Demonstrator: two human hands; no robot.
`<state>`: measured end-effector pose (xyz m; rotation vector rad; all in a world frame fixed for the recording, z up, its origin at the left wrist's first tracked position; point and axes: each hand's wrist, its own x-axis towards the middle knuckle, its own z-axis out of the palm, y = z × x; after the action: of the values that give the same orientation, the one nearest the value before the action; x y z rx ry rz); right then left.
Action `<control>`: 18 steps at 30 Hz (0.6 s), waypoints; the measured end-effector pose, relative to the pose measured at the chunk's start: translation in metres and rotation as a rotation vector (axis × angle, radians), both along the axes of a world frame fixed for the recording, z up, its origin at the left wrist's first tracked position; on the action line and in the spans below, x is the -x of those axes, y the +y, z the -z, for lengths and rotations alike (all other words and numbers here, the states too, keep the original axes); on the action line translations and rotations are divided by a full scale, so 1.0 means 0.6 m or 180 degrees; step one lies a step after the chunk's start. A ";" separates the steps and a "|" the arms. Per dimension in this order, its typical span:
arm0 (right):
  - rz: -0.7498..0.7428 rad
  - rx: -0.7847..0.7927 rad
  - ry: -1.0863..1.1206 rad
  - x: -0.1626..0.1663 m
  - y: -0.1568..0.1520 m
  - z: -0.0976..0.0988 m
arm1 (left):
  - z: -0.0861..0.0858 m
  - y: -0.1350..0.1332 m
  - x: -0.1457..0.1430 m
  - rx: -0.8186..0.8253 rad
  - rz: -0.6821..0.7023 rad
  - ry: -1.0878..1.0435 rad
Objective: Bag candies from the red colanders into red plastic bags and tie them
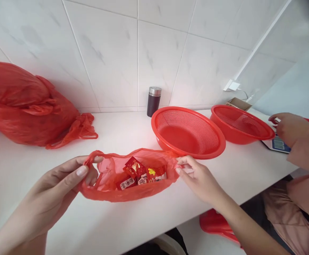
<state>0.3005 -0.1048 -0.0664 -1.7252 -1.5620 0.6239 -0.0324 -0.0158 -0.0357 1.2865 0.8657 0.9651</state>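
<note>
A small red plastic bag (133, 189) lies open on the white counter (127, 226), with several red candy packets (139, 173) inside. My left hand (61, 187) pinches the bag's left handle, fingers closed on it. On the other side, my right hand (199, 177) pinches the right edge of the bag, so the mouth is stretched wide between both hands.
A big stuffed red bag (27, 106) sits at the far left. Two red mesh baskets (187, 131) (240, 124) stand behind the right hand, a dark flask (153, 101) by the tiled wall. Another person's hand (289, 127) rests at a small scale (278, 144) on the right.
</note>
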 end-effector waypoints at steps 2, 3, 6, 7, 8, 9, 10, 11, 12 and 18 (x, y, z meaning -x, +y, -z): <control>0.0044 -0.0017 -0.0118 0.004 -0.003 0.021 | 0.001 -0.005 0.002 0.0002 0.0114 0.0066; 0.0046 -0.0031 -0.0071 0.006 -0.002 0.031 | 0.002 -0.008 0.003 -0.0010 0.0148 0.0079; 0.0065 -0.0002 0.0522 0.011 0.007 0.050 | 0.002 -0.015 0.005 -0.0020 0.0210 0.0051; 0.0129 0.0003 0.0821 0.014 0.012 0.055 | 0.002 -0.017 0.005 0.0016 0.0214 0.0038; 0.0241 -0.0040 0.1159 0.016 0.017 0.060 | 0.001 -0.019 0.005 0.0049 0.0216 0.0024; 0.0370 -0.0116 0.1520 0.020 0.021 0.065 | 0.000 -0.021 0.005 0.0072 0.0195 0.0010; 0.0513 -0.0228 0.1879 0.025 0.024 0.070 | -0.001 -0.023 0.005 0.0086 0.0175 0.0002; 0.0636 -0.0350 0.2210 0.030 0.026 0.075 | -0.001 -0.026 0.005 0.0095 0.0141 0.0002; 0.0702 -0.0438 0.2500 0.035 0.026 0.077 | -0.001 -0.028 0.006 0.0097 0.0109 0.0002; -0.0311 0.0210 0.2725 0.037 0.019 0.003 | -0.023 -0.030 0.015 0.0241 -0.0311 -0.0265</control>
<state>0.2781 -0.0936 -0.0683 -1.1622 -1.0091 1.2658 -0.0412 -0.0340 -0.0221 1.1405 0.8988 1.0458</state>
